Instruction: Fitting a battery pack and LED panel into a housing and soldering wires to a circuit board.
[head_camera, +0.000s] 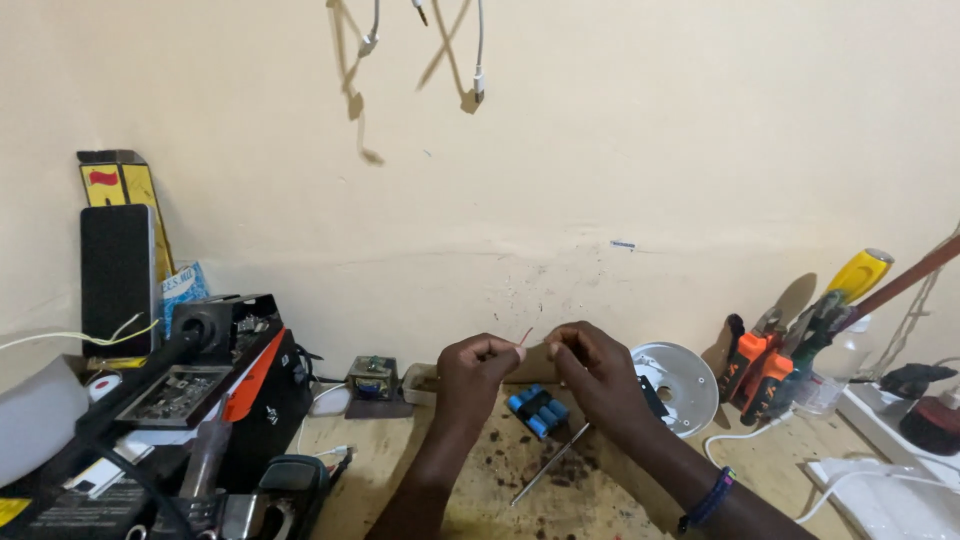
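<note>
From the head camera, your left hand has its fingers pinched tight on a thin red wire, whose free end sticks up between your two hands. Your right hand is closed the same way, fingertips pressed together just beside the left ones, seemingly on the same wire, though the contact is too small to see clearly. Both hands hover above a scorched wooden bench. Under them lies a blue battery pack, with a metal rod slanting near it. A white round cover sits behind your right wrist, orange-handled tools farther right, and a small transformer to the left
</note>
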